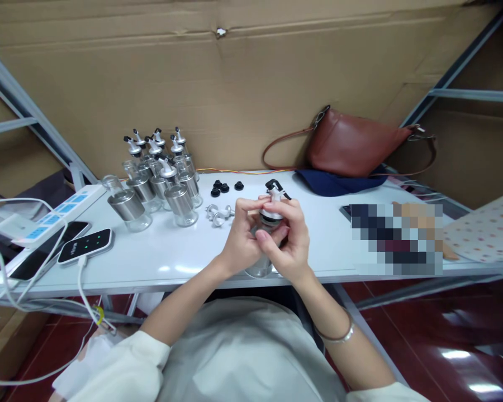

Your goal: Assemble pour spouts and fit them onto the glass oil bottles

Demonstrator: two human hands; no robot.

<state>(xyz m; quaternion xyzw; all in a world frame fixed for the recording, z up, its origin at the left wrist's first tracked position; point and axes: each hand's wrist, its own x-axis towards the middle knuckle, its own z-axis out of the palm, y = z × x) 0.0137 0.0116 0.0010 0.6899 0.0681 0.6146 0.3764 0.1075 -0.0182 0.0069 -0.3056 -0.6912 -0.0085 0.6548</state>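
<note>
Glass bottle point(260, 269): near-upright between both hands, at the bench point(163, 254) front edge; probably smooth, slippery, breakable, fairly light.
Grip: left hand point(240, 237) and right hand point(292, 230) curled closed around its upper part, below the spout.
Pourer point(275, 194): looks stiff; best taken by its collar point(270, 215), other palm steadying the glass.

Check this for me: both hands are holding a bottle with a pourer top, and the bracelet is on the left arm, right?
The bracelet is on the right arm, not the left; the head view shows it. The left hand and right hand do hold the bottle with a pourer top.
</note>
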